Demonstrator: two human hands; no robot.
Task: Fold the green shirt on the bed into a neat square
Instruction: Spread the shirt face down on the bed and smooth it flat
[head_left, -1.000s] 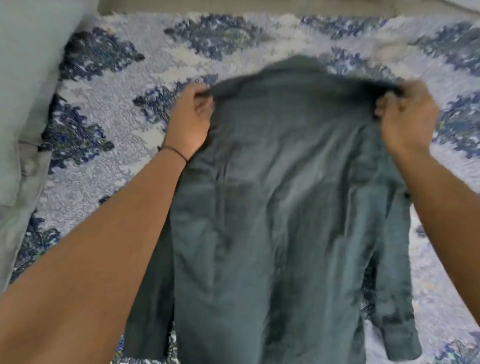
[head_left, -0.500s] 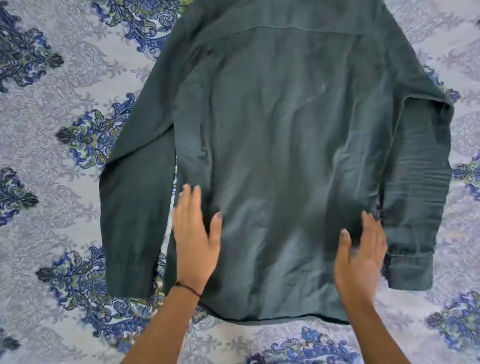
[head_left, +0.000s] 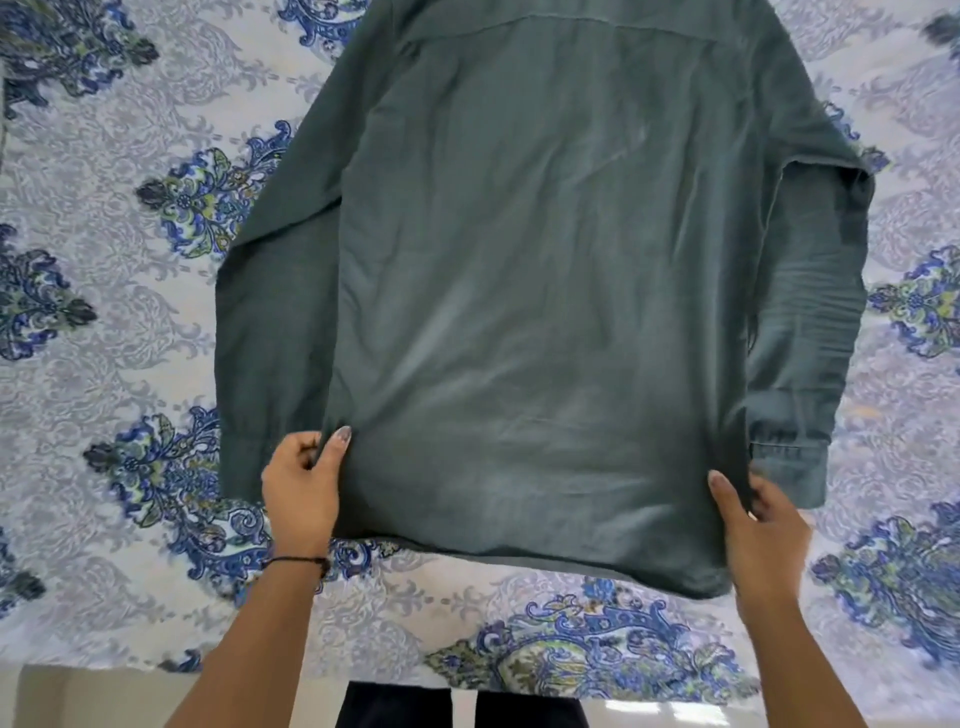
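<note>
Your left hand (head_left: 301, 493) has closed on the shirt (head_left: 545, 312) at its lower left side edge, thumb on top and fingers curled under the cloth. Your right hand (head_left: 758, 525) grips the lower right edge the same way, thumb lying on the fabric and the other fingers tucked behind it. Half a second ago both palms were flat and open on the cloth, smoothing it; now they pinch the two sides near the hem, and the fabric between them looks pulled taut.

The shirt lies back-up on the bed (head_left: 104, 364), collar end away from you, hem nearest you and close to the mattress edge. The left sleeve (head_left: 260, 332) runs down beside the body, and the right sleeve (head_left: 810, 332) bends at the shoulder and also hangs alongside, cuff near your right hand.

This reads as the end of flattening and the start of shaping. No fold is made yet: the sleeves are still outside the body, so they probably need bringing in first. Keep the tension even, or the hem will skew.
</note>
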